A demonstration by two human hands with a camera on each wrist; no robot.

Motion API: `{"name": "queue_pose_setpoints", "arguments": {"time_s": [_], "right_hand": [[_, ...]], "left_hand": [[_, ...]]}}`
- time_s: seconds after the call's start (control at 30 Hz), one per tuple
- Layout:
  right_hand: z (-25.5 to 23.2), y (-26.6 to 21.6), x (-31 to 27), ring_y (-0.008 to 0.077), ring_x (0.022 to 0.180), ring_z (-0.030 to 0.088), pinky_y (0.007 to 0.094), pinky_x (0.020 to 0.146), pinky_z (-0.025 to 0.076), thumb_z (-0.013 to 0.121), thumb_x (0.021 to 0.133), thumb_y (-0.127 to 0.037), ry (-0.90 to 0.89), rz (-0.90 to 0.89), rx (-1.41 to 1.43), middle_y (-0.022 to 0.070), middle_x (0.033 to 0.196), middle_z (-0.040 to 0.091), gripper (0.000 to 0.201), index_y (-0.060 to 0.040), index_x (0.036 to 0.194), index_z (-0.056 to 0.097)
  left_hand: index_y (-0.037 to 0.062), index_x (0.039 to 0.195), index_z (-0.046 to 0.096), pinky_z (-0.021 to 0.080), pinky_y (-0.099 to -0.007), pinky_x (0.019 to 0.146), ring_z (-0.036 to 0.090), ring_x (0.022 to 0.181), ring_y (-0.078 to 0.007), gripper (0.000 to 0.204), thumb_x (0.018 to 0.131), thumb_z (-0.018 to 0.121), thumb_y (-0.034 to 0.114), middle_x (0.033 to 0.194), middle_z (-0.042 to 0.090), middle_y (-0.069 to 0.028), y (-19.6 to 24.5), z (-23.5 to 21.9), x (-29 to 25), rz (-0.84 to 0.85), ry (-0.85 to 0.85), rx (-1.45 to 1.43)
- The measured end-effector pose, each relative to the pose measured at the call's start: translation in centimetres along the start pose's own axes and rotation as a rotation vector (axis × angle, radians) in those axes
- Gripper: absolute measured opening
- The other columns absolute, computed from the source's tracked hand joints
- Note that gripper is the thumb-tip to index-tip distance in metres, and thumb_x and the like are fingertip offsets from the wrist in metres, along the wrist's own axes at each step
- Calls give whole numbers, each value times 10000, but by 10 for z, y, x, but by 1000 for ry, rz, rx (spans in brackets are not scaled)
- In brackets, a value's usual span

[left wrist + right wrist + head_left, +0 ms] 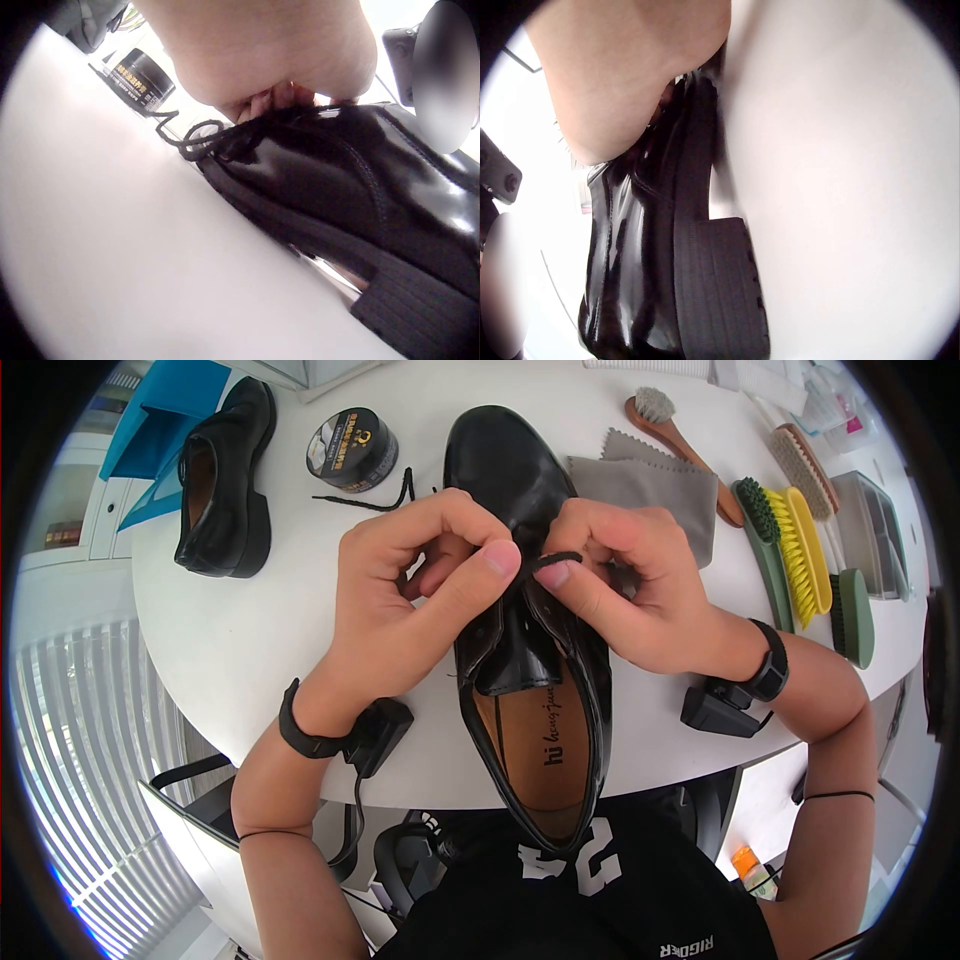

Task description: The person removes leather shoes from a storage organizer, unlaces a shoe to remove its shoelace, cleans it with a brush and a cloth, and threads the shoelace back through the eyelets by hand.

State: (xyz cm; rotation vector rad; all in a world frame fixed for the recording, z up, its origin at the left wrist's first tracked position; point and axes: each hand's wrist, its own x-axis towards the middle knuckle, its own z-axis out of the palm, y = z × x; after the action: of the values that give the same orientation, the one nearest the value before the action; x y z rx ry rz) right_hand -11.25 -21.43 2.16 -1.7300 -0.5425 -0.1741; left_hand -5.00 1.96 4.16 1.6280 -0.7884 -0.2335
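Note:
A glossy black dress shoe [500, 455] lies on the white table, toe pointing away and its tan insole showing at the heel end. Over its lacing, my right hand [650, 585] pinches a black shoelace [557, 559] between thumb and forefinger. Opposite it, my left hand [390, 595] pinches at the eyelets with thumb and forefinger together, the lace there mostly hidden by the fingers. In the left wrist view a loose loop of shoelace [196, 142] hangs at the shoe's side, and its end trails toward a round black tin [142, 79].
The second black shoe [225, 485] stands at the far left by a blue folder-like item [165, 420]. A grey cloth [660, 490] lies right of the toe. Further right are a wooden-handled brush [690, 455], a yellow brush [800, 550], green brushes [852, 618] and a clear box [870, 530].

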Motion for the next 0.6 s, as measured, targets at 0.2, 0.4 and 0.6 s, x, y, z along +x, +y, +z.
{"name": "queue_pose_setpoints", "arguments": {"time_s": [0.2, 0.4, 0.6], "right_hand": [[2, 0, 0, 63, 541, 359, 291, 508, 275, 735, 1048, -72, 11, -14, 22, -27, 609, 429, 200, -20, 888, 626], [2, -1, -1, 57, 554, 343, 290, 514, 267, 726, 1056, -69, -4, 22, 58, -31, 619, 420, 193, -18, 900, 624], [2, -3, 0, 65, 565, 327, 300, 523, 263, 709, 1065, -57, -5, 41, 67, -30, 619, 402, 187, -19, 905, 617]], "left_hand": [[60, 928, 744, 274, -231, 602, 352, 637, -12, 104, 1007, 776, 120, 687, 490, 95, 0, 1, 0, 6, 1, -16], [61, 927, 739, 269, -234, 598, 347, 637, -11, 119, 1019, 772, 130, 685, 479, 98, 0, 1, -1, -30, 1, -44], [49, 925, 740, 295, -241, 598, 352, 632, -15, 129, 1023, 769, 127, 675, 464, 90, 5, 1, -1, -56, 14, -36]]}}
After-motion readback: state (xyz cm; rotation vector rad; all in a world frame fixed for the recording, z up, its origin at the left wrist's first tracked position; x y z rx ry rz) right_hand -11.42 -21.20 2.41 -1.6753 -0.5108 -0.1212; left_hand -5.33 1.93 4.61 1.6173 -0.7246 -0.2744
